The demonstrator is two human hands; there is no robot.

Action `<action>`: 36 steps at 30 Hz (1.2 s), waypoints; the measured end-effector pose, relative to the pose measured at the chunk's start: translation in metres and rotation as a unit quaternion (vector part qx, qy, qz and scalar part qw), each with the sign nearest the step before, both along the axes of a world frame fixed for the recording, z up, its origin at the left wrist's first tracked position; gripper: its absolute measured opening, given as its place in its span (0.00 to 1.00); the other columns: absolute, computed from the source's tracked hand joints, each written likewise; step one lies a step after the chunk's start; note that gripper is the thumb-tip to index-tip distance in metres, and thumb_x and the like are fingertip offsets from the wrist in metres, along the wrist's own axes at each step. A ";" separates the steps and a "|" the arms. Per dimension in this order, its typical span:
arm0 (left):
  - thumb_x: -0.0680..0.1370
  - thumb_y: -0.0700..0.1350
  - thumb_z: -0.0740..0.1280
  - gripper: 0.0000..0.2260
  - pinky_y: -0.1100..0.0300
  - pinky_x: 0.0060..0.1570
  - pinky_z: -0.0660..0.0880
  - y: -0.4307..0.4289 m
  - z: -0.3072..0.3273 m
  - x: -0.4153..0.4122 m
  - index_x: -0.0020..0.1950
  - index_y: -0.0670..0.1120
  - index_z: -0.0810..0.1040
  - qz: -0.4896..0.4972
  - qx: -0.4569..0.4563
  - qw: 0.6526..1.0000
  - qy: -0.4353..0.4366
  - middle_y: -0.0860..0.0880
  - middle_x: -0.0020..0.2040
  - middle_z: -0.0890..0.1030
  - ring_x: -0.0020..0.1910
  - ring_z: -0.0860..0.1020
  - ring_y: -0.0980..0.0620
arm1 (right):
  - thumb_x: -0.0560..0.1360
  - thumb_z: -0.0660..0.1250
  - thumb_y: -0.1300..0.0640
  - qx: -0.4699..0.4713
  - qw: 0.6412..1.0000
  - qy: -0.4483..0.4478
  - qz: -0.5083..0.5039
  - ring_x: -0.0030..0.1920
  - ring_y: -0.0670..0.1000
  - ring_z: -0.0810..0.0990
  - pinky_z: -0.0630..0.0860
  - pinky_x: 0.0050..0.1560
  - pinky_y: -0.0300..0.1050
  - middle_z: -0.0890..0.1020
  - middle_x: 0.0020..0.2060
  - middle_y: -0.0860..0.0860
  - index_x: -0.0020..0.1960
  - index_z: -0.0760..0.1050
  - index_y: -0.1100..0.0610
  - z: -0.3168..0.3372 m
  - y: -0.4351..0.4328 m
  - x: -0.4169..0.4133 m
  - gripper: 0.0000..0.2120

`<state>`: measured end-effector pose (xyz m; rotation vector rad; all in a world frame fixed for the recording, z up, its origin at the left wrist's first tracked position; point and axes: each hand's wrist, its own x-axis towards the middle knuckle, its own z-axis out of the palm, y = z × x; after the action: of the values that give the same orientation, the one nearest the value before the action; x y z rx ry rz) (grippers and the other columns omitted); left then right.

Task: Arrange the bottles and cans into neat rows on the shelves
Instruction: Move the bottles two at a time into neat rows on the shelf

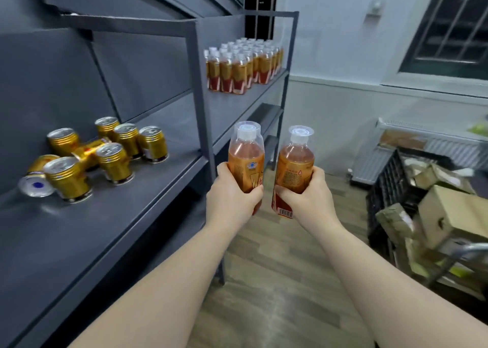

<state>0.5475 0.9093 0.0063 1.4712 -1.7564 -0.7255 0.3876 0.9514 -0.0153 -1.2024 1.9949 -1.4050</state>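
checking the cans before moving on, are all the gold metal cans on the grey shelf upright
No, at least two gold metal cans lie on their sides among the upright ones on the grey metal shelf.

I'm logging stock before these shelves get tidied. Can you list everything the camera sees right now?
held bottles: two, orange-brown with clear caps, upright in front of the shelf post
shelved bottles: many, too packed to count, same orange-brown, neat rows on the far shelf
cans: about nine, gold, near shelf, six upright, the rest toppled
shelving: one run, dark grey, along the left
crate: one, black, floor at right
cardboard boxes: several, brown, piled by the crate
window: one, dark frame, upper right
left hand: one, grips one held bottle
right hand: one, grips the other
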 end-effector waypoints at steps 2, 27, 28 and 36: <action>0.71 0.56 0.74 0.25 0.57 0.46 0.71 -0.010 -0.002 -0.020 0.59 0.53 0.63 -0.018 0.002 1.000 -0.005 0.54 0.51 0.75 0.47 0.75 0.51 | 0.65 0.77 0.45 0.005 1.000 0.001 -0.018 0.54 0.50 0.79 0.79 0.56 0.56 0.79 0.54 0.45 0.61 0.65 0.44 -0.002 -0.005 -0.018 0.30; 0.74 0.56 0.73 0.29 0.55 0.53 0.75 -0.226 -0.010 -0.200 0.68 0.49 0.62 -0.124 0.001 0.992 -0.013 0.50 0.56 0.75 0.55 0.75 0.48 | 0.67 0.78 0.45 0.031 0.993 0.025 -0.115 0.56 0.49 0.79 0.78 0.58 0.53 0.78 0.56 0.46 0.63 0.64 0.46 -0.009 -0.190 -0.183 0.32; 0.73 0.56 0.73 0.29 0.53 0.54 0.76 -0.233 -0.010 -0.207 0.67 0.49 0.62 -0.122 0.004 0.992 -0.013 0.51 0.55 0.75 0.55 0.74 0.47 | 0.67 0.78 0.45 0.031 0.993 0.023 -0.112 0.56 0.50 0.79 0.78 0.58 0.53 0.78 0.56 0.46 0.64 0.64 0.46 -0.010 -0.198 -0.190 0.32; 0.72 0.55 0.75 0.28 0.54 0.51 0.75 -0.292 -0.006 -0.276 0.66 0.49 0.64 -0.079 -0.001 0.997 -0.009 0.49 0.58 0.77 0.56 0.77 0.47 | 0.68 0.78 0.46 0.020 0.997 0.017 -0.073 0.55 0.48 0.78 0.78 0.57 0.52 0.78 0.55 0.45 0.65 0.65 0.48 -0.011 -0.265 -0.262 0.32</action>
<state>0.2710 0.6176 0.0003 1.3530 -1.9023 -0.7934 0.1258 0.6868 -0.0268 -1.0892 2.1631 -1.4141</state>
